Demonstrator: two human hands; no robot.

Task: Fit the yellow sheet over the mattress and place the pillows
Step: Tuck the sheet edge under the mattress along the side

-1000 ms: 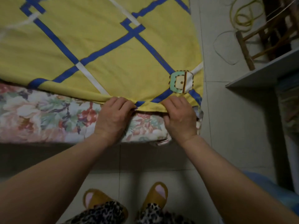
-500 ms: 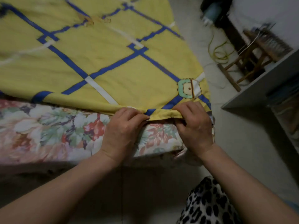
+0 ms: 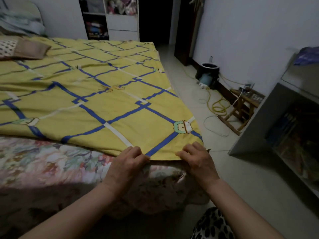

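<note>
The yellow sheet (image 3: 89, 94) with blue and white diagonal stripes lies spread over the top of the bed. Its near edge stops short of the floral mattress (image 3: 48, 163), whose side shows bare below. My left hand (image 3: 127, 163) pinches the sheet's near hem. My right hand (image 3: 196, 159) grips the same hem at the bed's near right corner. A brown and dotted pillow (image 3: 22, 49) rests on the sheet at the far left, by the headboard.
Tiled floor runs along the bed's right side, with a yellow cable (image 3: 217, 106), a dark fan-like appliance (image 3: 207, 75) and a wooden stool (image 3: 241, 107) near the wall. A grey shelf unit (image 3: 269, 131) stands at right. A white cabinet (image 3: 120, 19) and dark doorway are at the far end.
The view has lifted from the floor and mattress edge to take in the whole bed and room. Both hands still hold the sheet's near hem at the corner.
</note>
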